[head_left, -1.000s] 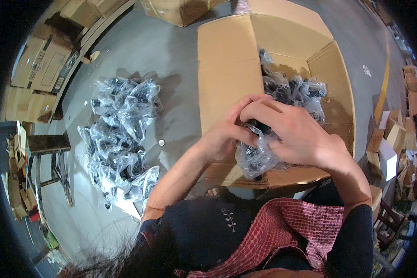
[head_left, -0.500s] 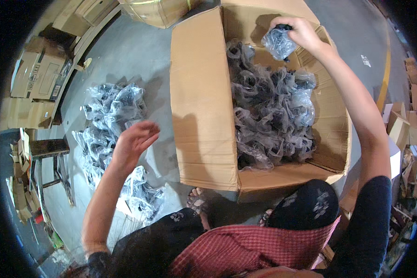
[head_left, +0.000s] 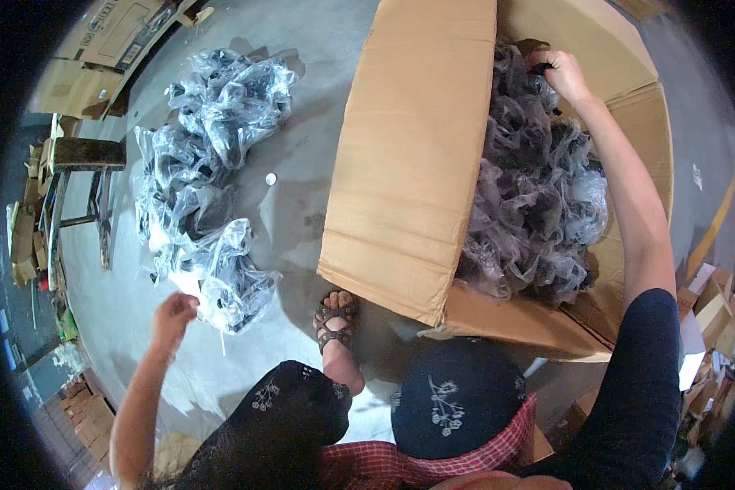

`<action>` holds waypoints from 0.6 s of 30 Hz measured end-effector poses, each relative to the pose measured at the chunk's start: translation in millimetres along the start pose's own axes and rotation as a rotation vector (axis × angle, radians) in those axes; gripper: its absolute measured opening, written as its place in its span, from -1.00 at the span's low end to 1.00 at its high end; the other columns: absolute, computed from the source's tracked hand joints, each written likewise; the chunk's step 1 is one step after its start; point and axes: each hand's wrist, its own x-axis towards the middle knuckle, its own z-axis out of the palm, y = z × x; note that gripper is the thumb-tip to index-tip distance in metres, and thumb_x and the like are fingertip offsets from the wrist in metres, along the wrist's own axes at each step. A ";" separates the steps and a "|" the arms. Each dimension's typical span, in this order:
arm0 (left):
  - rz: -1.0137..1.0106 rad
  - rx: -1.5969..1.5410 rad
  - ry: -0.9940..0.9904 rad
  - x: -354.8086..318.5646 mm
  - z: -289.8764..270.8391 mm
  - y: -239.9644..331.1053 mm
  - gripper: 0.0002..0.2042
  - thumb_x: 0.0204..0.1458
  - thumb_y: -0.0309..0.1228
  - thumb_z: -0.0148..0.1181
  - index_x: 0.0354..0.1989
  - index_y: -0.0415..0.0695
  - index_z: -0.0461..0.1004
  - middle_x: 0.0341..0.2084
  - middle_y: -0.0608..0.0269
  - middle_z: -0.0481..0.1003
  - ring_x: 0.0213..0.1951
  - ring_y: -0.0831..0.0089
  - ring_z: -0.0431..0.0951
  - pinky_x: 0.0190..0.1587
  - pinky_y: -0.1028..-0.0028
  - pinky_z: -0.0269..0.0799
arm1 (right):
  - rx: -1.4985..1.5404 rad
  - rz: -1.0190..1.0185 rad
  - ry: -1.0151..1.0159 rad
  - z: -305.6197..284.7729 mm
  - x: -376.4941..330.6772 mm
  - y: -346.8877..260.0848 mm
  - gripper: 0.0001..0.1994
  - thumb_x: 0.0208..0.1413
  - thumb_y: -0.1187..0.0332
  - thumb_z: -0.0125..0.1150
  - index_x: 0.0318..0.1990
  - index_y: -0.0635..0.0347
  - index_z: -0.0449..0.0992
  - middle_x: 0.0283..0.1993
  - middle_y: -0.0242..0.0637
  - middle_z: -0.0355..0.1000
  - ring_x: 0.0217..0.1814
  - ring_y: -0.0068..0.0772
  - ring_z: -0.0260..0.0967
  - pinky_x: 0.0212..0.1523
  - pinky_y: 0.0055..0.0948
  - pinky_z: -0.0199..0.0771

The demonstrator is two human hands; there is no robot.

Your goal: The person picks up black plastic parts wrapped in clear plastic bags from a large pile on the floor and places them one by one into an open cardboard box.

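Seemingly mid-transfer: right hand [head_left: 562, 75] stretched to the far corner of the large open brown cardboard box [head_left: 416, 163], fingers curled around a clear plastic bag with a dark part inside [head_left: 539, 57], touching the heap of like bagged dark parts [head_left: 535, 196] that fills the box. Whether released or merely pressed down, cannot tell. Left hand [head_left: 174, 313] down at the near edge of the loose pile of clear plastic bags holding dark parts [head_left: 204, 188] on the grey concrete floor [head_left: 302, 188], fingers loosely bent, nothing clearly pinched yet, just beside the closest bag. Judged as the reach-and-pick phase on the left. Next move probably calls for a firm pinch on slippery film and a lift clear of neighbouring bags. Further out: sandalled foot [head_left: 335, 322] by the box, flattened cartons [head_left: 106, 49] at the upper left.
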 end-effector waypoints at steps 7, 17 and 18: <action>0.132 0.012 0.095 35.8 23.1 -79.5 -0.69 -0.07 -0.56 0.18 -0.08 -0.28 0.49 -0.22 0.24 0.54 -0.16 0.43 0.52 -0.09 0.46 0.42 | 0.203 0.115 -0.009 30.3 3.4 22.5 -0.53 -0.13 0.64 0.06 0.01 0.19 0.57 0.05 -0.06 0.52 0.16 -0.12 0.43 0.23 -0.35 0.33; 0.409 -0.117 0.336 52.0 59.0 1.8 -0.79 0.05 -0.54 0.12 -0.15 -0.21 0.57 -0.26 0.24 0.62 -0.18 0.51 0.60 -0.05 0.50 0.47 | 0.159 0.144 -0.149 35.0 11.9 157.0 -0.62 0.10 0.46 0.11 0.09 0.36 0.38 0.01 -0.01 0.47 0.09 -0.08 0.39 0.11 -0.28 0.38; 0.363 0.003 0.425 30.3 59.0 11.2 -0.81 0.02 -0.56 0.11 -0.21 -0.17 0.60 -0.32 0.25 0.64 -0.23 0.52 0.62 -0.11 0.50 0.50 | -0.018 0.113 -0.142 45.8 14.2 147.8 -0.66 0.09 0.46 0.14 0.04 0.37 0.40 -0.01 0.03 0.47 0.08 -0.02 0.39 0.08 -0.26 0.39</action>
